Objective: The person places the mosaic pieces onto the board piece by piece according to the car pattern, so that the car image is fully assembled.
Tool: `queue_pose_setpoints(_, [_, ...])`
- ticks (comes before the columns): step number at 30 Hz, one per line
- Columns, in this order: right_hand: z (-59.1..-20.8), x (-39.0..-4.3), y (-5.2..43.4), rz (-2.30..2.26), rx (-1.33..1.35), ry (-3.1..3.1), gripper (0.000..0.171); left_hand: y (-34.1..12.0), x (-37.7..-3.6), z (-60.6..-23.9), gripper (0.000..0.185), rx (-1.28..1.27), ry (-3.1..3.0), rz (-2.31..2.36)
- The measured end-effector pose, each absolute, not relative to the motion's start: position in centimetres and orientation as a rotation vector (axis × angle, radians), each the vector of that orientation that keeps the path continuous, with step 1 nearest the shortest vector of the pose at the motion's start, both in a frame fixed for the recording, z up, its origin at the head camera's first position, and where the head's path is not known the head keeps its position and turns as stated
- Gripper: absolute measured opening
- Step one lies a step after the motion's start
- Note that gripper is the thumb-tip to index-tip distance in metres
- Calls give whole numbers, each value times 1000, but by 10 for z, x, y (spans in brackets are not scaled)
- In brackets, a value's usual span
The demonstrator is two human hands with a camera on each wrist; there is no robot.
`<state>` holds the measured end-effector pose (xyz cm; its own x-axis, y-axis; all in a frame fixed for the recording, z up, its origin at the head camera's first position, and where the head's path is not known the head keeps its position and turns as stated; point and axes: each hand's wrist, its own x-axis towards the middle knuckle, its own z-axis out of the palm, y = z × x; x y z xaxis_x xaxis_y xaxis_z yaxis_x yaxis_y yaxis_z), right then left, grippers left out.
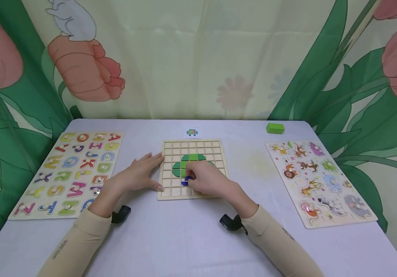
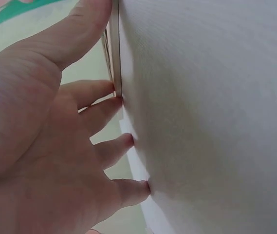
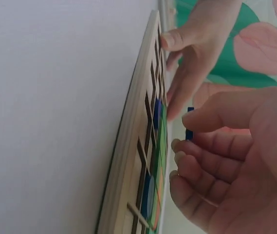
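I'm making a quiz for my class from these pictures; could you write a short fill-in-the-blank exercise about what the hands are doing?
1. The right hand pinches a small ____ tile over the grid board.
2. The left hand rests against the board's ____ edge.
3. The tiles already set in the board are mostly ____.
4. The letter puzzle lies to the person's ____.

Missing words: blue; left; green; left
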<state>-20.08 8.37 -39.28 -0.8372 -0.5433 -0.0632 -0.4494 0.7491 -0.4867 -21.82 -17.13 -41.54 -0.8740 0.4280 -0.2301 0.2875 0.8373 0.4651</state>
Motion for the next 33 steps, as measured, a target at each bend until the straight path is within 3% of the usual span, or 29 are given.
queue_pose_setpoints(11, [-397,-204,67,-608,-786,2762,14,-170,-219,-415,109,541,2686,626])
queue_pose_setpoints(33, [-399,-203,66,-599,-701,2749,3,-174,-218,-419,110,573,2708,618])
